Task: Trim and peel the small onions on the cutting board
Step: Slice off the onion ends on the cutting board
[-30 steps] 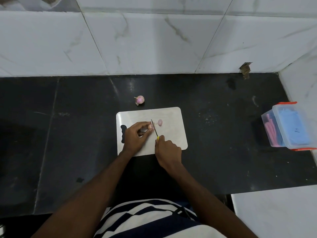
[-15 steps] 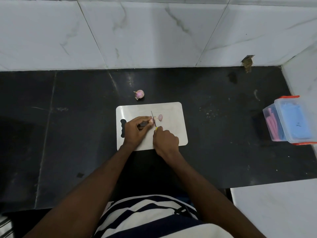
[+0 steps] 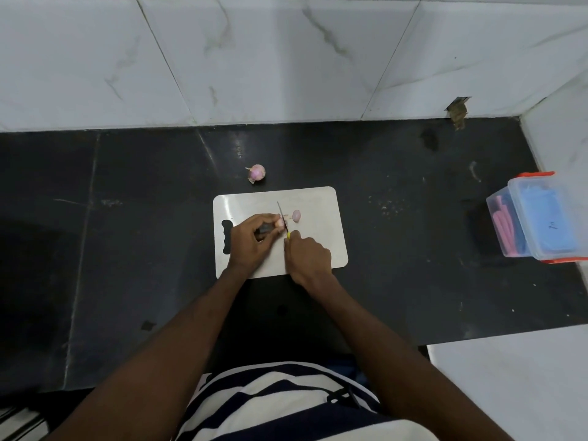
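A white cutting board [image 3: 318, 249] lies on the black counter. My left hand [image 3: 251, 241] pins a small pink onion [image 3: 280, 222] to the board, fingertips covering most of it. My right hand [image 3: 307, 257] grips a yellow-handled knife [image 3: 283, 218]; its thin blade stands against the right end of that onion. A second small pink onion [image 3: 296, 215] rests loose on the board just right of the blade. A larger pink onion [image 3: 257, 173] with its skin on sits on the counter beyond the board's far edge.
A clear plastic box [image 3: 537, 218] with orange clips and pink and blue contents stands at the counter's right end. White marble tiles [image 3: 286, 58] back the counter. A white ledge [image 3: 509, 386] lies at front right.
The knife has moved slightly towards the held onion and my right hand has shifted forward on the board. The onions have not moved.
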